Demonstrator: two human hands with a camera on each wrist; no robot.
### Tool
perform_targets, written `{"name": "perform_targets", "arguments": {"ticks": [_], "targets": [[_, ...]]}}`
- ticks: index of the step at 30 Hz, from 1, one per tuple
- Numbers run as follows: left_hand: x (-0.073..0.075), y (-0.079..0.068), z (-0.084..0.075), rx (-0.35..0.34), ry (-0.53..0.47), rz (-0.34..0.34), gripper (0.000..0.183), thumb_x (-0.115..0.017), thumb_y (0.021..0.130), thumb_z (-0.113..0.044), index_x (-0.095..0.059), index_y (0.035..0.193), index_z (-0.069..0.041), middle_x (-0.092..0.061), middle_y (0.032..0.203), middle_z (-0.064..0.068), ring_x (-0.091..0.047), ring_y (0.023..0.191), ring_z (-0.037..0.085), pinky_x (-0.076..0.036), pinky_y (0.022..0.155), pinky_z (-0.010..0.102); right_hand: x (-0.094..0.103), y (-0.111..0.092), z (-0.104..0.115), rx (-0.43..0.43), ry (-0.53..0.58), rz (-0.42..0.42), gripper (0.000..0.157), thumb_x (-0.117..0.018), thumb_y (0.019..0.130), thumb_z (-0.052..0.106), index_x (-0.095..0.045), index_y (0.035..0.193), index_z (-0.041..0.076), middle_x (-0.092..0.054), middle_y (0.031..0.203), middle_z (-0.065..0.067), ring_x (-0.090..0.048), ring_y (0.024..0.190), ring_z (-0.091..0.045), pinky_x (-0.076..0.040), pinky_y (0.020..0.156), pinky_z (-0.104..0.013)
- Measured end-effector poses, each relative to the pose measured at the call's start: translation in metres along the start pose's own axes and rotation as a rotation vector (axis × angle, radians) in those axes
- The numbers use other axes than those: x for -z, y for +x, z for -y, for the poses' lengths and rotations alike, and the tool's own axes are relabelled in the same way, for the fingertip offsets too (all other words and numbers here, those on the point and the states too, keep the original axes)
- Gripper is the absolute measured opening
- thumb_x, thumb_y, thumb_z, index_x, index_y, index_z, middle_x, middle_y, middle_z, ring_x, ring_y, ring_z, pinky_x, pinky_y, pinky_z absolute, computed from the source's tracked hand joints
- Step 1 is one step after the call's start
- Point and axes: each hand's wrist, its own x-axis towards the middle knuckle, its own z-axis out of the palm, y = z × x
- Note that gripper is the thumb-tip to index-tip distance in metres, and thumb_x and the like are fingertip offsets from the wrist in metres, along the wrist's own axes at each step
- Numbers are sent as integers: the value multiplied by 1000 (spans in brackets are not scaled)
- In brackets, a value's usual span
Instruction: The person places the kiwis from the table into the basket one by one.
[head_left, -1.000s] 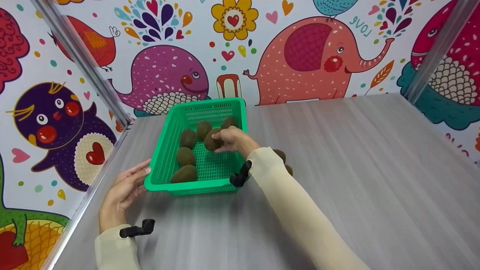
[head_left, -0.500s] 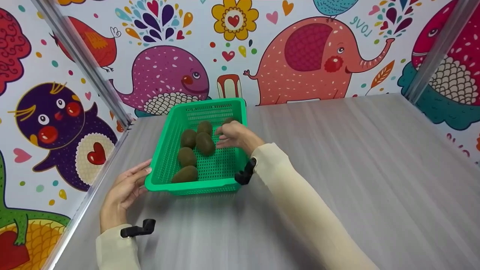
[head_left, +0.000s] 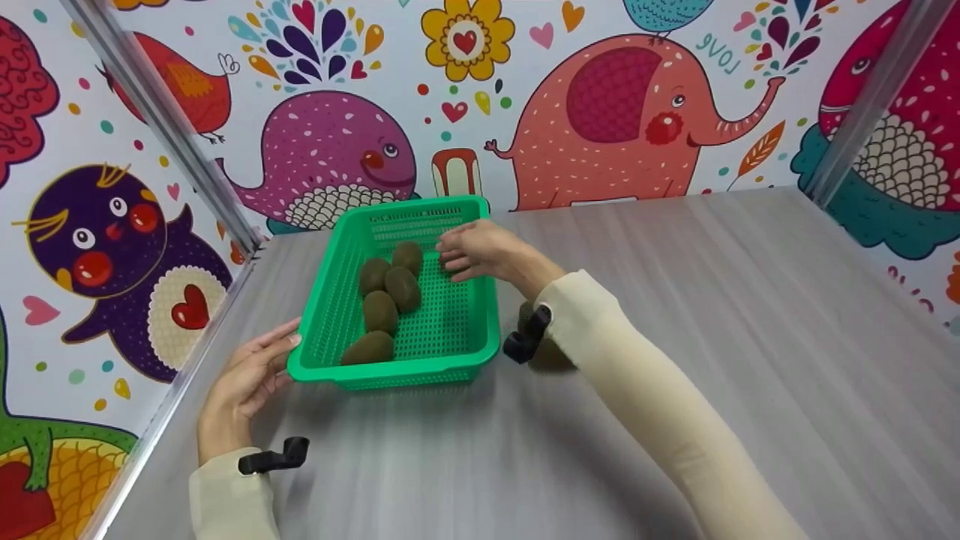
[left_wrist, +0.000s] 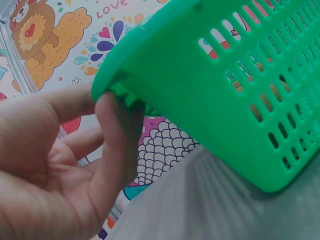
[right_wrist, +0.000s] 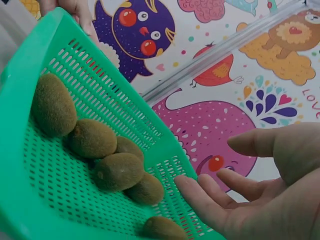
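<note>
A green plastic basket (head_left: 390, 370) with slotted walls stands on the table. Its near left corner is in my left hand (head_left: 244, 386); in the left wrist view that hand's fingertips (left_wrist: 112, 107) grip the rim from below. Inside, several brown fuzzy kiwis (head_left: 403, 289) lie in a cluster along the left and middle. Another kiwi (right_wrist: 164, 228) sits apart on the right side, mostly hidden under my right hand (head_left: 484, 251) in the head view. That hand hovers over the basket's right wall, fingers spread loosely and holding nothing.
On the table right of the basket, more kiwis (head_left: 553, 358) show partly behind the right sleeve (head_left: 645, 375) and its black wrist mount (head_left: 527, 335). Cartoon-printed walls (head_left: 600, 112) and metal posts (head_left: 169, 127) bound the table at the back and sides.
My right hand has let go of a kiwi in the basket and drawn up and to the right. That kiwi has shifted left against the others. The left hand stays at the rim.
</note>
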Motion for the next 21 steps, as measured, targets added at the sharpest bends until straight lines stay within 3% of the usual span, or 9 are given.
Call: {"name": "perform_targets", "arguments": {"ticks": [6,13,21], "targets": [[-1,0,0,2,1,-7,32,-55,103,-12,-74,101,-38,-75,97,-11,-72,85,7,-60,74,25,10,-13,-3,44,-165,-14,37,-58,102,22,-57,135,5,-60,138,-13,-62,120,-27,-56,99,-40],[0,-2,-2,22,3,-10,28,-57,102,-16,-74,102,-38,-75,98,-11,-73,86,7,-61,75,25,22,-28,-14,151,-370,-50,29,-64,99,22,-66,123,6,-67,122,-11,-66,111,-24,-60,90,-36],[-1,-2,-2,25,-3,-9,30,-56,103,-15,-75,100,-38,-75,98,-12,-72,87,6,-60,74,25,39,-41,-29,280,-464,-106,27,-67,97,22,-70,120,9,-70,120,-9,-68,110,-28,-60,89,-34]]}}
